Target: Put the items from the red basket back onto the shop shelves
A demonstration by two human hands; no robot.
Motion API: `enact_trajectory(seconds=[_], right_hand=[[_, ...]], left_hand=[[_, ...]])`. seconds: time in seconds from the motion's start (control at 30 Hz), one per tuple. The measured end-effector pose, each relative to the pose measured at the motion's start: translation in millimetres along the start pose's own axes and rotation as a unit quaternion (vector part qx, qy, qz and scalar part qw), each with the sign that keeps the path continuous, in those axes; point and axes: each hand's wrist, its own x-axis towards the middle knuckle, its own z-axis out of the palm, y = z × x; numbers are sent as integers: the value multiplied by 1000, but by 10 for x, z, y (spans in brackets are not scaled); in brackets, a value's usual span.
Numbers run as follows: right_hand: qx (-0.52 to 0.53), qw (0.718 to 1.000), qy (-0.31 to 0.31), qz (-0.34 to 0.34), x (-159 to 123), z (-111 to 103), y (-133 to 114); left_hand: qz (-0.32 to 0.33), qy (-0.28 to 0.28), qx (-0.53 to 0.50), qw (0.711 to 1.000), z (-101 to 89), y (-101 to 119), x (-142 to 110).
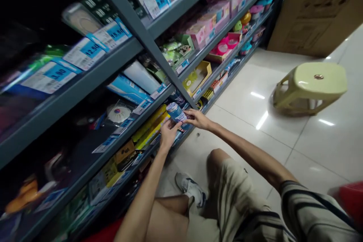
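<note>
Grey metal shelves [123, 5] line one side of the aisle; the pale tiled floor [314, 147] shines here, with white light streaks [261, 120] on it; a yellow-green stool [320, 79] stands near a big cardboard box [309, 22].

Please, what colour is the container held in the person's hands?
The container is mainly blue, seen best in the head view.

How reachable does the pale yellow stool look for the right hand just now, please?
Probably not as things stand: the right hand is on the blue container, and the stool stands well away.
</note>
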Motion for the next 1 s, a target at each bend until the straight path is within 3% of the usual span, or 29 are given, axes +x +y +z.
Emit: enact_trajectory(seconds=[0.13, 0.23, 0.57, 0.8, 1.0], right_hand=[[-36, 998, 7, -55, 396, 63, 174], [-48, 996, 14, -75, 539, 101, 290], [-110, 981, 16, -158, 765, 200, 573], [-125, 983, 39, -130, 715, 237, 470], [-126, 983, 102, -89, 535, 349, 444]], left_hand=[[12, 42, 40, 998, -144, -61, 356], [49, 57, 83, 994, -160, -111, 521], [172, 161, 300, 924, -152, -296, 622], [165, 159, 313, 922, -130, -331, 706], [201, 110, 298, 927, -133, -350, 775]])
